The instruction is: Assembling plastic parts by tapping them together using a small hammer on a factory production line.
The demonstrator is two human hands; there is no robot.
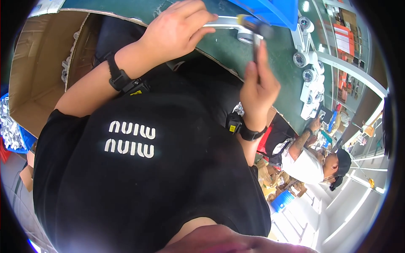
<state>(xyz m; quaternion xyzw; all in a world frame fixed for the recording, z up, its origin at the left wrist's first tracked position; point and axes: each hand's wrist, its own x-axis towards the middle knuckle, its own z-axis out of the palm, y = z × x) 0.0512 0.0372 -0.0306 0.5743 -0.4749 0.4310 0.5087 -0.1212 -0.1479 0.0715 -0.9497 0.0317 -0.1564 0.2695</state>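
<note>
Overhead, the left hand [179, 29] presses fingers flat on a white bracket [225, 21] lying on the green tabletop [236, 52], while the right hand [258, 90] is closed around a screwdriver [256, 31] standing above it. Just beyond sits a blue bin [274, 10]; white camera units [310, 80] line the tabletop's right edge, where a co-worker [308, 162] sits.

The left hand [179, 29] reaches forward, fingers curled and palm down, forearm bare with a black wristband. The right hand [259, 90] is raised upright, fingers closed in a grip.
</note>
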